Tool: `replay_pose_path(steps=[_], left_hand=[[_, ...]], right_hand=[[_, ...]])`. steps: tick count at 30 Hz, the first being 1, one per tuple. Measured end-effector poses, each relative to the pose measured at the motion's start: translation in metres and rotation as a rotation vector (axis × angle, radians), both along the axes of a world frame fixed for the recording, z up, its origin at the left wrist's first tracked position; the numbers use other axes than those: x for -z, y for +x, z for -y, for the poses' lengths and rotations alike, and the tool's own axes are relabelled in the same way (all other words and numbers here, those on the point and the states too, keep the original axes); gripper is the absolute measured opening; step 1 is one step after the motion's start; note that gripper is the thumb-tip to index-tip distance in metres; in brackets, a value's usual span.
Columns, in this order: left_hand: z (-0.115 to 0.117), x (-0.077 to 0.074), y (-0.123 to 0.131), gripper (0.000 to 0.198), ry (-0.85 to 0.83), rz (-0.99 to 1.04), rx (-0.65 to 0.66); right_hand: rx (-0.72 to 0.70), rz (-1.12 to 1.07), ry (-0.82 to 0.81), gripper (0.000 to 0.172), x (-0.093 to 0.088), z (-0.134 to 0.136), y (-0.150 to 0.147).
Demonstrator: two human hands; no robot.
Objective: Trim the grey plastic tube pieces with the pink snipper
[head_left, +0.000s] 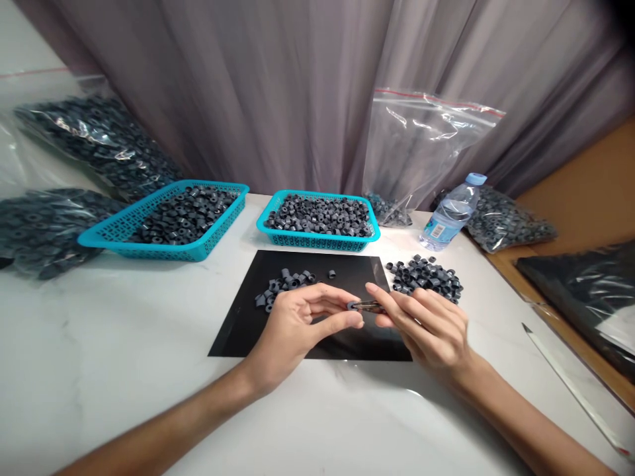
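Note:
My left hand (297, 324) pinches a small dark grey plastic ring (352, 305) between thumb and fingers over a black mat (248, 324). My right hand (426, 324) is closed on a thin metal tool (370, 306) whose tip meets the ring. A small pile of grey rings (282, 284) lies on the mat just beyond my left hand. Another pile of rings (426, 276) sits on the white table to the right of the mat.
Two teal baskets (124, 228) (317, 238) full of rings stand behind the mat. Clear bags of rings (94, 142) (510, 225) lie at the left and right, an upright zip bag (421, 152) and a water bottle (449, 215) at the back. A knife (570, 383) lies at the right.

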State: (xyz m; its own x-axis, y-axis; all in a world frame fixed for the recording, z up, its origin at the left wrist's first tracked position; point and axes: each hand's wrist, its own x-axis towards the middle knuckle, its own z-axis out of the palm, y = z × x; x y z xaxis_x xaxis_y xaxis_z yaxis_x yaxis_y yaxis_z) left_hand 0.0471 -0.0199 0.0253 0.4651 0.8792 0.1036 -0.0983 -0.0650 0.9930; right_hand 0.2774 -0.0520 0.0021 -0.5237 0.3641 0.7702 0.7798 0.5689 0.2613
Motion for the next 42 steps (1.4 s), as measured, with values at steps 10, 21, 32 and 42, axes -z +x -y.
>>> replay_pose_path(steps=[10,21,32,42], left_hand=[[0.001,-0.001,0.001,0.017,-0.027,0.017,0.028],[0.001,0.004,0.0,0.017,0.061,-0.087,-0.021],[0.0,0.01,0.004,0.016,0.124,-0.185,-0.015],[0.004,0.019,0.002,0.012,0.234,-0.357,-0.006]], right_hand=[[-0.03,-0.015,-0.002,0.064,-0.002,0.001,0.0],[-0.07,-0.396,-0.177,0.044,0.009,-0.001,-0.002],[-0.188,-1.092,-1.078,0.04,0.01,-0.003,-0.033],[-0.244,-1.069,-1.316,0.039,0.015,-0.004,-0.038]])
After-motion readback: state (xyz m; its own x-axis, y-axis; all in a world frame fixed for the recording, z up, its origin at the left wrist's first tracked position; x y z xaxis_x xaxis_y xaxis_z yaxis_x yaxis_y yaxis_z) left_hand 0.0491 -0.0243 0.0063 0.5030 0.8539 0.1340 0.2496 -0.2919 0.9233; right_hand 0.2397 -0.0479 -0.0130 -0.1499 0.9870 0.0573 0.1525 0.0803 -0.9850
